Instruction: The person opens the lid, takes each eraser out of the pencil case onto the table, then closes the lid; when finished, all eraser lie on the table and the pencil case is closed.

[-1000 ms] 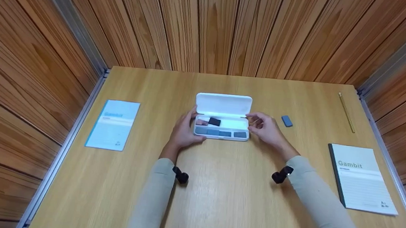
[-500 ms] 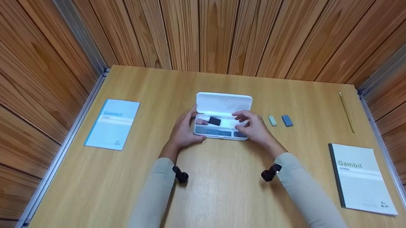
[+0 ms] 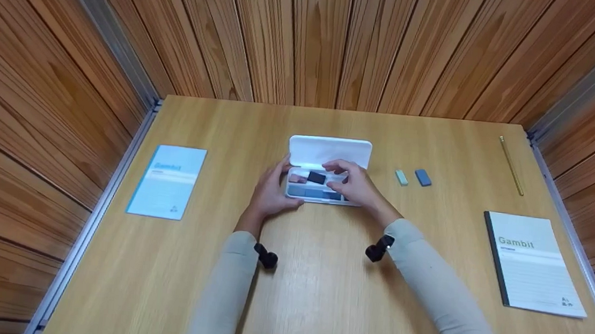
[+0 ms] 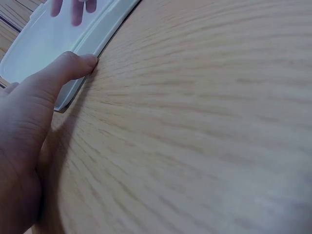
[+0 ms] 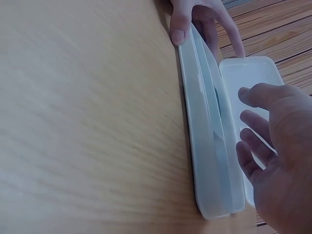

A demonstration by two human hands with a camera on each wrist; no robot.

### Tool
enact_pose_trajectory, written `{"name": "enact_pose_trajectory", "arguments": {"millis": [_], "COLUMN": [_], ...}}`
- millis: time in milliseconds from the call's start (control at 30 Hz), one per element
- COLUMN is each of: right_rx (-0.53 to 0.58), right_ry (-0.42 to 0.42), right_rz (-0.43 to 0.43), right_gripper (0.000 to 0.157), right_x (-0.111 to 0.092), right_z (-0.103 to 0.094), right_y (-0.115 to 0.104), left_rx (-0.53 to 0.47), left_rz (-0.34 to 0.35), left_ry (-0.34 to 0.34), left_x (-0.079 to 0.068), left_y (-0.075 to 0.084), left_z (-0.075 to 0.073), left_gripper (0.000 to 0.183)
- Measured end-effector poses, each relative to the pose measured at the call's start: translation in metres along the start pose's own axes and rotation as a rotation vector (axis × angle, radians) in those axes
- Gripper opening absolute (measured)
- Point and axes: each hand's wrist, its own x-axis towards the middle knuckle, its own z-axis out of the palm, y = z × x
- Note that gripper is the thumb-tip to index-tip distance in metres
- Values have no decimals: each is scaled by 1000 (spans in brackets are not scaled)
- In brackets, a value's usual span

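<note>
A white pencil case [image 3: 329, 152] stands with its lid up at the middle of the table. My left hand [image 3: 272, 193] grips its left end, thumb on the front wall and fingers at the back; the left wrist view shows the thumb [image 4: 73, 66] against the rim. Over the case's right part hovers my right hand [image 3: 352, 185], fingers apart and loosely bent. In the right wrist view nothing shows between those fingers [image 5: 256, 146]. A black block [image 3: 316, 177] and a pinkish piece [image 3: 298, 179] lie in the rear compartment. Grey-blue blocks [image 3: 306, 192] line the front one, partly hidden by my right hand.
Right of the case lie a pale green eraser [image 3: 401, 177] and a blue eraser [image 3: 423, 177]. Farther right are a pencil [image 3: 511, 165] and a notebook [image 3: 539, 269] with a dark spine. A light blue notebook [image 3: 167, 182] lies at left. Wooden walls surround the table.
My right hand has moved left from the case's right end to over its inside. The pale green eraser has come into view. My left hand has stayed on the case.
</note>
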Motion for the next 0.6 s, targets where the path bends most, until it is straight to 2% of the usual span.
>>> {"name": "enact_pose_trajectory", "arguments": {"millis": [300,600], "right_rx": [25,-17], "right_ry": [-27,-66], "right_rz": [8,8], "right_gripper": [46,44], "right_x": [9,11], "right_z": [10,17], "right_y": [1,7], "left_rx": [19,13], "left_rz": [3,-3], "left_ry": [5,3], "left_x": [-1,0], "left_y": [0,-2], "left_z": [0,1], "left_gripper": [125,123]}}
